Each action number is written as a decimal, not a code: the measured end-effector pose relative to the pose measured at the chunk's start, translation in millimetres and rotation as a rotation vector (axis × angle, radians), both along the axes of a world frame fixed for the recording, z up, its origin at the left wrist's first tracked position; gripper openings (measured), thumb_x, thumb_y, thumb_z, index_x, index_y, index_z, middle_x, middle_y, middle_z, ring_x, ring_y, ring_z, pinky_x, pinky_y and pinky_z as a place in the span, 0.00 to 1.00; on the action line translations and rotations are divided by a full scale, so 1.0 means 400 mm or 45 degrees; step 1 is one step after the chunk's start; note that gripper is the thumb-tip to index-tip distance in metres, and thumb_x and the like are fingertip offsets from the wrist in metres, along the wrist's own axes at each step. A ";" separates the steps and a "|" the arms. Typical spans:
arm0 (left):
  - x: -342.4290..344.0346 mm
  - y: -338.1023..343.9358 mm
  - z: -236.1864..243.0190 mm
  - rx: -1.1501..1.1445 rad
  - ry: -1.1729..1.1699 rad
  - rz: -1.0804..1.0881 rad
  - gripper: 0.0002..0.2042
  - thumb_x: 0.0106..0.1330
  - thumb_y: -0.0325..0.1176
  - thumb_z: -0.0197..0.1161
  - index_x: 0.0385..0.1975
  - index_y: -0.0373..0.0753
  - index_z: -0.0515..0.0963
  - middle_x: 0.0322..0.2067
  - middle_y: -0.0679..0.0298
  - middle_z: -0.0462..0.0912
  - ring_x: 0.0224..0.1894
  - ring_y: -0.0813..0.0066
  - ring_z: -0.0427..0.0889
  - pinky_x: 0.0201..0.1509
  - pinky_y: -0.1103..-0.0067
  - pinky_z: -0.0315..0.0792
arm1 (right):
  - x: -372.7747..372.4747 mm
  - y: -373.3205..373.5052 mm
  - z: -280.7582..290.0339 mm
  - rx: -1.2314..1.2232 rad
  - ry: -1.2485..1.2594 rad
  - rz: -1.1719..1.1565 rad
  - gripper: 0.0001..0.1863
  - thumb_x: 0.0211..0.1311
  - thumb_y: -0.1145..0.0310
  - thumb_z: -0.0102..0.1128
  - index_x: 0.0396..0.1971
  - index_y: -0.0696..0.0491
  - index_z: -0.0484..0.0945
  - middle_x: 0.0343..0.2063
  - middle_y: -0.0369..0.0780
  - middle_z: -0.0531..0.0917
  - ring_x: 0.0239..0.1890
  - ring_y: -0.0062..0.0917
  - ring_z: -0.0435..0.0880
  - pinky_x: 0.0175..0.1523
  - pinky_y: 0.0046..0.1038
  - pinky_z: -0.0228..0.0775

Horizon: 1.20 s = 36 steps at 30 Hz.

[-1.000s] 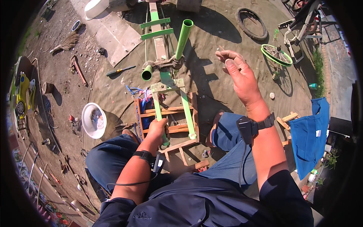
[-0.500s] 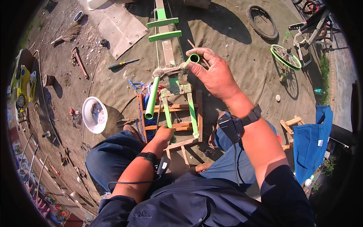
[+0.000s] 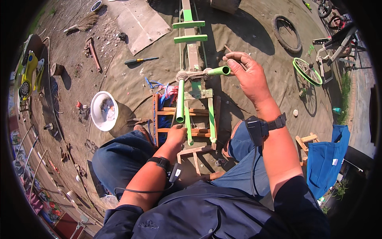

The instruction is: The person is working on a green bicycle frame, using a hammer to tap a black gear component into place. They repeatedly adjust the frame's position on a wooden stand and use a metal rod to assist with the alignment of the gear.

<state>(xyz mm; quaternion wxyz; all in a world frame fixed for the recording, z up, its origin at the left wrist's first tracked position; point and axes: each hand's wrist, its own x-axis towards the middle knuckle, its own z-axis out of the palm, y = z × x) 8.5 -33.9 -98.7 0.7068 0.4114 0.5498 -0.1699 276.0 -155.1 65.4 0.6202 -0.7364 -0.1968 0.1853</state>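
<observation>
A green-painted metal frame (image 3: pixel 193 57) with two open tubes lies before me on a wooden stool (image 3: pixel 155 115). My right hand (image 3: pixel 252 77) is beside the mouth of the right tube (image 3: pixel 219 71), apart from it. A thin brown stick (image 3: pixel 227 48) pokes out beyond its bent fingers, mostly hidden by the hand. Below the mouth of the left green tube (image 3: pixel 181 101), my left hand (image 3: pixel 176 136) is closed, left of the frame's green leg (image 3: pixel 188 123). A thin dark rod runs up near it; whether the fingers grip that rod is unclear.
At left are a white basin (image 3: pixel 104 111), a screwdriver (image 3: pixel 141 60), a red pipe wrench (image 3: pixel 92 55) and a straw broom (image 3: pixel 83 22). To the right lie a tyre (image 3: pixel 286 34), a green-rimmed wheel (image 3: pixel 307 71) and a blue cloth (image 3: pixel 328 161) over wood.
My right hand has let go of the right tube's end and moved right, the brown stick moving with it. My left hand has shifted slightly up, toward the left tube's mouth. The whole view has shifted.
</observation>
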 end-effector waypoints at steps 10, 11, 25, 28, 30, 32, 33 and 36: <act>0.023 0.030 0.050 0.027 -0.064 0.210 0.14 0.71 0.35 0.51 0.50 0.34 0.72 0.29 0.67 0.76 0.26 0.81 0.75 0.25 0.83 0.65 | 0.048 -0.069 0.048 0.016 0.261 -0.154 0.18 0.72 0.57 0.51 0.50 0.53 0.79 0.46 0.35 0.82 0.49 0.21 0.80 0.49 0.25 0.71; 0.029 0.033 0.053 0.041 -0.059 0.239 0.13 0.71 0.35 0.51 0.50 0.35 0.72 0.30 0.67 0.77 0.27 0.81 0.75 0.26 0.84 0.66 | 0.052 -0.072 0.046 -0.012 0.267 -0.136 0.18 0.72 0.57 0.50 0.51 0.53 0.78 0.47 0.36 0.82 0.49 0.22 0.81 0.50 0.25 0.72; 0.012 0.013 -0.029 -0.057 -0.022 0.135 0.15 0.71 0.42 0.57 0.49 0.40 0.69 0.40 0.62 0.80 0.37 0.70 0.82 0.37 0.74 0.74 | 0.096 -0.084 -0.120 -0.319 0.670 -0.087 0.19 0.72 0.62 0.42 0.56 0.54 0.74 0.45 0.39 0.83 0.43 0.22 0.84 0.43 0.21 0.73; 0.012 -0.014 -0.022 -0.036 0.030 0.196 0.14 0.71 0.41 0.57 0.48 0.39 0.71 0.37 0.64 0.81 0.35 0.72 0.82 0.38 0.76 0.74 | 0.066 -0.078 -0.255 -0.563 0.778 -0.055 0.22 0.69 0.55 0.47 0.52 0.55 0.74 0.43 0.39 0.82 0.39 0.22 0.82 0.40 0.25 0.72; 0.001 -0.030 -0.025 -0.054 0.042 0.157 0.12 0.71 0.39 0.57 0.47 0.40 0.72 0.35 0.66 0.80 0.33 0.74 0.81 0.38 0.76 0.74 | 0.025 -0.106 -0.361 -0.615 0.952 -0.021 0.20 0.67 0.54 0.51 0.49 0.55 0.75 0.36 0.36 0.81 0.31 0.19 0.81 0.33 0.24 0.71; -0.019 -0.044 -0.023 -0.124 0.064 0.273 0.11 0.71 0.38 0.56 0.46 0.40 0.72 0.34 0.66 0.80 0.34 0.73 0.81 0.38 0.77 0.74 | -0.030 -0.079 -0.404 -0.831 0.887 0.005 0.16 0.66 0.55 0.55 0.45 0.51 0.76 0.29 0.32 0.80 0.26 0.17 0.78 0.28 0.21 0.68; -0.041 -0.053 -0.031 -0.093 0.116 0.278 0.11 0.70 0.35 0.57 0.47 0.39 0.72 0.33 0.66 0.79 0.33 0.73 0.80 0.38 0.77 0.74 | -0.044 -0.070 -0.421 -0.868 0.932 0.046 0.16 0.65 0.56 0.54 0.45 0.51 0.76 0.31 0.32 0.80 0.27 0.18 0.79 0.29 0.23 0.68; -0.061 -0.056 0.018 -0.091 0.188 0.200 0.11 0.66 0.31 0.59 0.46 0.36 0.74 0.33 0.65 0.79 0.31 0.77 0.77 0.37 0.79 0.72 | -0.083 -0.093 -0.478 -0.955 0.996 0.091 0.16 0.64 0.60 0.52 0.48 0.50 0.76 0.36 0.36 0.81 0.30 0.22 0.80 0.32 0.29 0.70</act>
